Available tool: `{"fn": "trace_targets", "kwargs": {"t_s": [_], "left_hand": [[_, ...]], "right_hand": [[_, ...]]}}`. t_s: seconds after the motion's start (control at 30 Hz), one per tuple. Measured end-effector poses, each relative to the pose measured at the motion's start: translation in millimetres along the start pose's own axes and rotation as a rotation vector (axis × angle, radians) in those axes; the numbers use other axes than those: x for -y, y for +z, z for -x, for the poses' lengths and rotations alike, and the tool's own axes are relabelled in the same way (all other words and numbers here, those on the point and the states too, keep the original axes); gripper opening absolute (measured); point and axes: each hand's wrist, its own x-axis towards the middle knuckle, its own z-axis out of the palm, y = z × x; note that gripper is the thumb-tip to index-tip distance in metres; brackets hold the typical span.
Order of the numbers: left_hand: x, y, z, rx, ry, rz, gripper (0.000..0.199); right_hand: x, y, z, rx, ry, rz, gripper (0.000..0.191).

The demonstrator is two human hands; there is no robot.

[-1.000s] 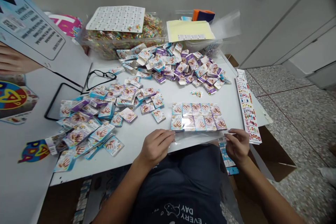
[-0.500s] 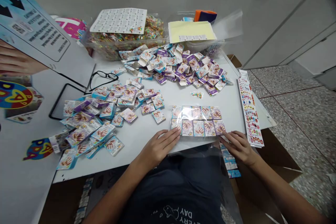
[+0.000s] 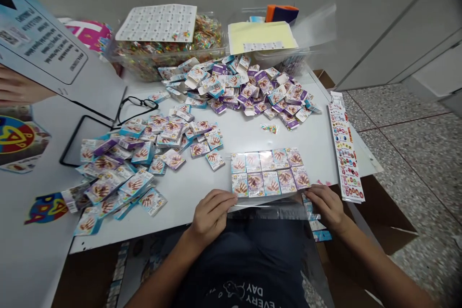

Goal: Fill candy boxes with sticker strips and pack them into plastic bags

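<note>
Two rows of small printed boxes (image 3: 269, 173) lie side by side in a clear plastic bag (image 3: 267, 211) at the table's front edge. My left hand (image 3: 212, 214) pinches the bag near its left front corner, fingers together. On the right, my right hand (image 3: 327, 204) has its fingers closed on the bag's other front corner, beside the last box. The bag's loose front flap spans between both hands and hangs over the edge toward my shirt.
Closed small boxes (image 3: 133, 183) are heaped at left, near glasses (image 3: 139, 102). Open boxes (image 3: 249, 89) lie behind, before two clear bins (image 3: 144, 60). A tiny packet (image 3: 269, 128) and sticker strips (image 3: 345, 154) are to the right.
My left hand has moved from the boxes' lower left to the bag's front corner and closed on it. The bag's front flap is now drawn out between my hands.
</note>
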Motion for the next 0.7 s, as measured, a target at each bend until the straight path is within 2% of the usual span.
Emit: {"fn": "trace_targets", "kwargs": {"t_s": [0.07,0.17,0.27,0.33,0.4,0.5,0.6,0.7], "left_hand": [[-6.8,4.8,-3.2,-0.086,-0.181,0.068,0.032],[-15.3,11.0,-11.1,-0.13,-0.5,0.153,0.014],[-20.6,17.7,-16.1,-0.159,-0.677,0.16,0.013],[-22.5,23.2,-16.5,-0.22,-0.674,0.099,0.014],[-23.5,28.6,-15.6,-0.297,-0.613,-0.009,0.014],[-23.9,33.9,-14.0,-0.331,-0.549,-0.097,0.014],[-23.6,34.8,-14.1,-0.316,-0.559,-0.084,0.014],[-22.1,32.6,-17.9,-0.289,-0.635,-0.118,0.022]], "right_hand": [[4.6,6.3,-1.3,-0.092,0.118,-0.011,0.02],[11.6,17.7,-3.4,-0.212,0.274,0.039,0.018],[19.9,28.8,-5.1,-0.289,0.381,0.122,0.021],[27.2,35.5,-6.6,-0.342,0.45,0.168,0.022],[35.5,41.6,-9.2,-0.428,0.524,0.233,0.019],[47.5,49.4,-15.3,-0.535,0.68,0.276,0.02],[54.6,51.7,-22.0,-0.503,0.782,0.247,0.027],[55.5,46.9,-27.7,-0.426,0.839,0.32,0.031]]}}
